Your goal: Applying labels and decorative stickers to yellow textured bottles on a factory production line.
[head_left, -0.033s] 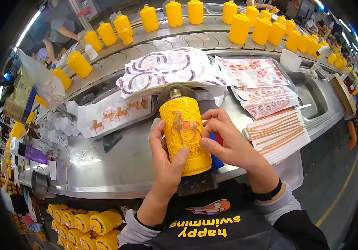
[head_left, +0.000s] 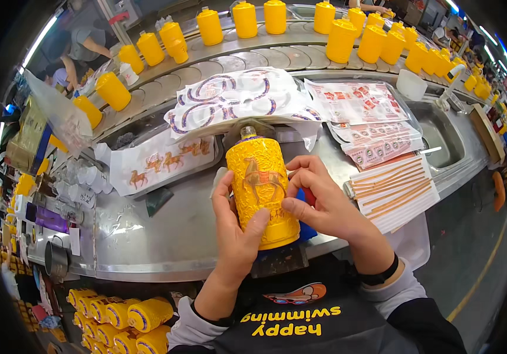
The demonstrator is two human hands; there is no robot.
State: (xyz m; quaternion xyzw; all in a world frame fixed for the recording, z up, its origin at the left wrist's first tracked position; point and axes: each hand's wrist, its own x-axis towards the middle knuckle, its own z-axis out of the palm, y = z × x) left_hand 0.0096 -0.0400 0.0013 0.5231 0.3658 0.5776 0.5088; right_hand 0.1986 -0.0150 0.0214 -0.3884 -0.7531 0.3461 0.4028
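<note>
Cradling an embossed yellow bottle (head_left: 272,200), a worker's left hand (head_left: 234,236) wraps its lower left side at the near edge of a steel bench (head_left: 124,236); the right hand (head_left: 321,200) curls beside its horse picture (head_left: 262,179), whether pinching anything unclear. Beyond lie a horse-decal sheet (head_left: 153,171) and purple-patterned band sheets (head_left: 247,97); farther back, capped bottles (head_left: 275,17) line a conveyor (head_left: 242,62).

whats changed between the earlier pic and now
Very little: on the conveyor, the far yellow bottles seem to have edged left and the nearer yellow bottles slightly right. Nothing was visibly taken hold of or let go. The left hand still holds the horse-decorated bottle, the right hand stays at its right side, and the printed sheets lie where they were.
</note>
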